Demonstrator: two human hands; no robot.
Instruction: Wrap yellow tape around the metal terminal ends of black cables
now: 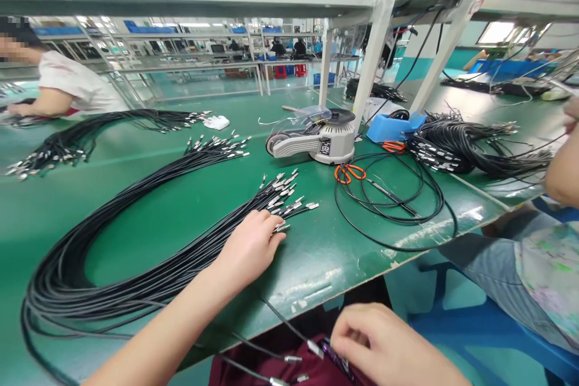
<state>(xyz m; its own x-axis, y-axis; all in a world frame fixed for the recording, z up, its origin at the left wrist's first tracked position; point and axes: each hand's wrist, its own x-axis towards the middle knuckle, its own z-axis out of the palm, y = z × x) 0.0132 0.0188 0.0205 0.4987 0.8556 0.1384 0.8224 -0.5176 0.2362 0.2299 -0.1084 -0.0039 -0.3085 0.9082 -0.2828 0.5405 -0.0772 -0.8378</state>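
My left hand reaches over a long U-shaped bundle of black cables on the green table. Its fingers are closed around a cable end near the metal connectors; the fingertips are partly hidden. My right hand is curled low over my lap, beside a dark purple object. Whether the fingers hold that object is hidden. A few loose cable ends with metal connectors hang over the table edge by my lap, close to the right hand.
A grey tape dispenser stands mid-table beside a blue holder. Orange-handled scissors lie among looped cable. More cable bundles rest left and right. One person sits at left, another at right.
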